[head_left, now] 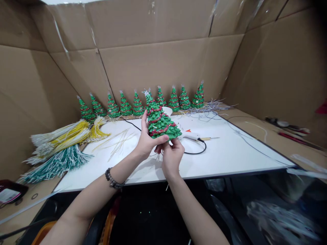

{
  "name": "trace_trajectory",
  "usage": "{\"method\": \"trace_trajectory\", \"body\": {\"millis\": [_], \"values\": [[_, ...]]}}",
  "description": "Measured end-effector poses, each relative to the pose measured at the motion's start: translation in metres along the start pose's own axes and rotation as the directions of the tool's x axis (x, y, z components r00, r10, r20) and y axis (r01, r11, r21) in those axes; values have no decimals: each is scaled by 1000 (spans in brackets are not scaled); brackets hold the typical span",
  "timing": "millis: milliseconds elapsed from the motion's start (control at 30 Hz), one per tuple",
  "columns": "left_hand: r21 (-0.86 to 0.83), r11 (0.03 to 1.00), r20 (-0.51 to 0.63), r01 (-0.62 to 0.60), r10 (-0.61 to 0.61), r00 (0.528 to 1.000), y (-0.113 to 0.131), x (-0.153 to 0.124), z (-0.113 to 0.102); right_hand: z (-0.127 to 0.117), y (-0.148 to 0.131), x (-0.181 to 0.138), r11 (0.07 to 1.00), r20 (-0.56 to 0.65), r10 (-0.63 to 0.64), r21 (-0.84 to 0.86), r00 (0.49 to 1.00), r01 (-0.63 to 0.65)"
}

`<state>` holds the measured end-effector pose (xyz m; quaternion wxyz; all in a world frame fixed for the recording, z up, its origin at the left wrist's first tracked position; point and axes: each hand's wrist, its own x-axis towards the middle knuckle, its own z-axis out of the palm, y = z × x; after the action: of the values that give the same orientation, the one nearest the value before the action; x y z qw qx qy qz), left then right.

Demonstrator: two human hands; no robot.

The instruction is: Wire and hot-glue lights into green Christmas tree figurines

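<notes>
A small green Christmas tree (160, 119) with red garland and a clear star on top is tilted up over the white board. My left hand (146, 141) grips it, thumb along the lower edge and fingers up its left side. Under the base, my right hand (172, 154) has its fingers closed; what they pinch is hidden by the hand and tree. Thin wire ends (158, 157) hang between the two hands. Just behind the tree, a white tool (191, 136) with a thin metal tip and black cord lies on the board.
Several similar trees (125, 103) line the cardboard back wall. Bundles of yellow-and-white wires (76, 131) and green-and-white wires (58, 163) lie left. Loose pale wires (209, 108) spread at back right. A dark bottle (11, 192) is far left, and a red-handled tool (293, 139) lies right.
</notes>
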<state>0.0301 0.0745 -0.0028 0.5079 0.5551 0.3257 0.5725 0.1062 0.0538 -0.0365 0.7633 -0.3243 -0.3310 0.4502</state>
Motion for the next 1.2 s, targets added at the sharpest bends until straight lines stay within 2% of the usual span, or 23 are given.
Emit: {"method": "trace_trajectory", "body": {"millis": [133,300,467,600,733,867,967,1067,1200], "values": [[-27,999,24,-24,24,999,0,0,1,-1,3,-2,997,-27,-67,48,997,68],[-20,998,37,-64,65,997,-2,0,1,-3,9,-1,994,-19,-47,96,999,48],[-21,1000,10,-22,22,1000,1,1,0,-8,10,0,985,79,-134,-102,988,141],[-26,999,7,-34,34,999,2,1,-1,-13,11,0,966,158,-189,-149,969,213],[-4,998,43,-67,67,997,0,1,-1,-15,15,-2,932,147,-291,-182,946,315],[-30,991,98,-133,136,986,-2,1,0,-16,21,-2,848,105,-438,-280,893,449],[-70,986,103,-148,155,983,-4,2,1,-17,21,-3,802,107,-493,-328,864,498],[-64,990,87,-122,128,988,-6,1,0,-19,21,-3,808,106,-477,-337,872,483],[-44,998,113,-40,45,993,-9,0,-3,-21,19,-2,896,112,-345,-255,932,363]]}}
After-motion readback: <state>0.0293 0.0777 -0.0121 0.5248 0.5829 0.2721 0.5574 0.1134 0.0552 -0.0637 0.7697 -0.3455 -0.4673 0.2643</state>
